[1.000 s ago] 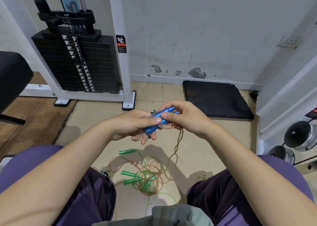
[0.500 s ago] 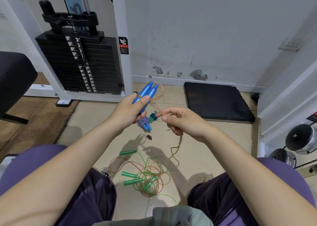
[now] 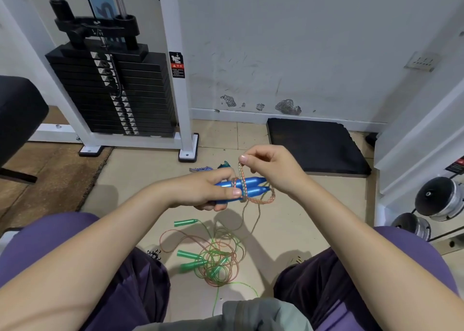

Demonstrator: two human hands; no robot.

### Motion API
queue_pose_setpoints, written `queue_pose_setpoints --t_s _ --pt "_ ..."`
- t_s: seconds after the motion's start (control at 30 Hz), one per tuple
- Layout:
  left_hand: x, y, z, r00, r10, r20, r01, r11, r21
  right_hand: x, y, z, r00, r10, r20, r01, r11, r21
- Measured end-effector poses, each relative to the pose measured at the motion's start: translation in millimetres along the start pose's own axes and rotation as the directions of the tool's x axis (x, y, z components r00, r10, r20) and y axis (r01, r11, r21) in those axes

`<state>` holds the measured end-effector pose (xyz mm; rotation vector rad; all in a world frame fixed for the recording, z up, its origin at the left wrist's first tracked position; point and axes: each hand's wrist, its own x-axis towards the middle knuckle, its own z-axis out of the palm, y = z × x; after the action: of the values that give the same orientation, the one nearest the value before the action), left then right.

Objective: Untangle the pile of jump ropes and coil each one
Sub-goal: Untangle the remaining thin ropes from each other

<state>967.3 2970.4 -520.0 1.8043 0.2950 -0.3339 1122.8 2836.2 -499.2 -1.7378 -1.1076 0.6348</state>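
Blue handles (image 3: 247, 188) gripped in left hand (image 3: 200, 192) — right hand (image 3: 271, 168) pinching orange cord (image 3: 242, 177), seemingly wound round them.

Left hand (image 3: 200, 188) grips paired blue handles (image 3: 247, 186); right hand (image 3: 272, 168) pinches orange cord (image 3: 242, 177) wrapped round them. Green rope tangle (image 3: 216, 258) on floor below handles.

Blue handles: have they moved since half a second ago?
Yes. The blue handles dropped from pointing up toward the white post's foot to lying level, lower, in the left hand.
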Motion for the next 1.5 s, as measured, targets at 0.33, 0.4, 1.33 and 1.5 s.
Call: queue_pose_setpoints --t_s 0.33,0.4,1.33,1.5 --pt "-4 4 3 0.99 0.11 -0.087 -0.108 0.994 0.022 -1 -1 4 0.999 0.035 0.022 -0.037 0.997 0.062" --pt "-5 5 2 0.986 0.124 -0.113 -0.126 0.992 -0.011 -1 -1 4 0.995 0.082 0.049 -0.086 0.992 0.09" --pt "9 -5 -19 0.709 0.085 -0.7 0.053 0.983 0.174 -9 -15 16 0.989 -0.067 0.13 0.098 0.964 -0.247" --pt "-1 -4 -10 0.971 0.027 -0.239 -0.001 0.994 0.107 -7 -15 3 0.995 -0.089 0.055 0.099 0.974 -0.203"
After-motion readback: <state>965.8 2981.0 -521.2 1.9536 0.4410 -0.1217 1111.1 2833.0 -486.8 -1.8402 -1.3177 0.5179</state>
